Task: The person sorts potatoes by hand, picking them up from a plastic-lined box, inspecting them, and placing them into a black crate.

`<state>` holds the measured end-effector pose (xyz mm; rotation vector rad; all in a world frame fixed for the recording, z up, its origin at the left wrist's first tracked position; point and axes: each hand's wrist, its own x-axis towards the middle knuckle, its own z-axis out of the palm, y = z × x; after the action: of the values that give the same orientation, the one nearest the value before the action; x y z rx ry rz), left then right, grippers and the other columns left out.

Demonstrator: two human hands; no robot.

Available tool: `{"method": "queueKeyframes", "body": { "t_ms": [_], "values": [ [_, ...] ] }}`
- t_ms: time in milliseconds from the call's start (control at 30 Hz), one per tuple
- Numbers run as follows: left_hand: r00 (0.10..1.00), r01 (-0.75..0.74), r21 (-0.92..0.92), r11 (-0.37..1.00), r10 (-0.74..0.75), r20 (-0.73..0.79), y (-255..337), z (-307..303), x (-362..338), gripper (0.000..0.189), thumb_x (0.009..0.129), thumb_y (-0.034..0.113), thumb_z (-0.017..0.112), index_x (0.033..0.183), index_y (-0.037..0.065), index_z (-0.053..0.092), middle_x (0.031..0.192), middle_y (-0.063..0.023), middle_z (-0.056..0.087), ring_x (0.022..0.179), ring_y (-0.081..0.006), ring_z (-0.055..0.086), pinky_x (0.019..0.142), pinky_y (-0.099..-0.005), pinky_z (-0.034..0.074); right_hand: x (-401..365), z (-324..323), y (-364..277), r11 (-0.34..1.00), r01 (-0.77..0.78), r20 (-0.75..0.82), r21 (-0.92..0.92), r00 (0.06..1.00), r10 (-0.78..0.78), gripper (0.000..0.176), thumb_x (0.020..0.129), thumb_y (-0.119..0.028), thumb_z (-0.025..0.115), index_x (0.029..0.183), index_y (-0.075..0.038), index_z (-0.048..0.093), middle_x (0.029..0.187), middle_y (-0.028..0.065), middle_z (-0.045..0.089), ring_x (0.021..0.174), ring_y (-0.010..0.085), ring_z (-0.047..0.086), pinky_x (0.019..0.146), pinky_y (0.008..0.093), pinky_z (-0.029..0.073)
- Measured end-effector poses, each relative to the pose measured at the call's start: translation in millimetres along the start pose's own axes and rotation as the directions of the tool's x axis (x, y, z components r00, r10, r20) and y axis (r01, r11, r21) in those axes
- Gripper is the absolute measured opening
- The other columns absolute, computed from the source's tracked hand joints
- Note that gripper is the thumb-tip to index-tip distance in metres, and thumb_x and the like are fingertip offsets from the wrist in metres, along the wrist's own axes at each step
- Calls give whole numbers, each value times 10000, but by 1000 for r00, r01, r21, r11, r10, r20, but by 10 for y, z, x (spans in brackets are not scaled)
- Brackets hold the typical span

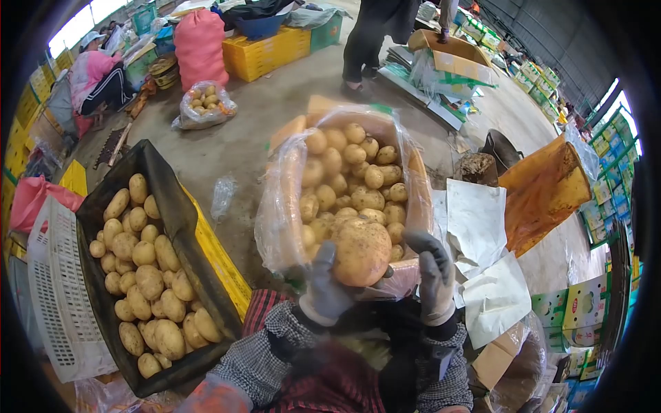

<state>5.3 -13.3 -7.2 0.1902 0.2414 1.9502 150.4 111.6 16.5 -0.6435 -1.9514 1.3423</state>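
A large round potato is held up close to me, above the near side of a plastic-lined cardboard box. My left hand, in a grey glove, grips the potato from its left and below. On the other side, my gloved right hand is apart from the potato, fingers raised and spread, with nothing in it. Many potatoes fill the box, whose clear liner hangs over the rim. To my left, a black-lined crate holds more potatoes.
White paper sheets and an orange-brown sheet lie right of the box. A white basket stands at far left. Ahead are a bag of potatoes, a pink sack and a standing person beside an open carton.
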Motion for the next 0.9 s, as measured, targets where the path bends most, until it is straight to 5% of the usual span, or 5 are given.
{"method": "queueKeyframes", "body": {
  "t_ms": [567,633,733,800,900],
  "values": [
    [987,-146,679,719,148,55,838,18,-1511,692,870,141,758,1454,34,403,1207,-86,582,1022,-161,616,906,-272,511,144,248,410,956,-98,77,277,994,79,361,1025,-197,542,1323,7,543,1282,103,591,1198,194,559,1055,342,434],
    [940,-80,984,158,342,21,1513,166,-1774,756,830,161,797,1472,46,413,1313,-87,582,1189,-181,572,1022,-358,476,124,287,349,964,-74,75,253,996,57,363,1018,-193,554,1316,14,548,1267,109,598,1184,197,567,1051,342,437],
    [807,-148,925,349,583,-91,2322,-146,-1706,750,843,196,786,1467,40,402,1321,-112,560,1220,-207,553,1020,-367,487,97,327,286,969,-77,65,235,996,63,354,1014,-180,556,1306,21,556,1243,109,612,1163,197,579,1046,337,439],
    [642,268,893,-361,758,114,2969,-962,-1561,739,857,264,770,1466,58,407,1362,-170,528,1273,-277,519,1052,-385,456,137,306,300,975,-94,62,201,995,83,347,1012,-170,559,1299,25,561,1221,106,624,1149,197,587,1044,330,438],
    [640,722,426,-546,760,-111,3313,-1287,-1442,656,851,453,675,1395,140,484,1361,-216,507,1232,-397,517,1026,-462,448,188,284,381,982,-88,63,168,995,79,327,1002,-140,563,1283,27,577,1212,107,634,1142,191,590,1038,321,441]
  ]
}}
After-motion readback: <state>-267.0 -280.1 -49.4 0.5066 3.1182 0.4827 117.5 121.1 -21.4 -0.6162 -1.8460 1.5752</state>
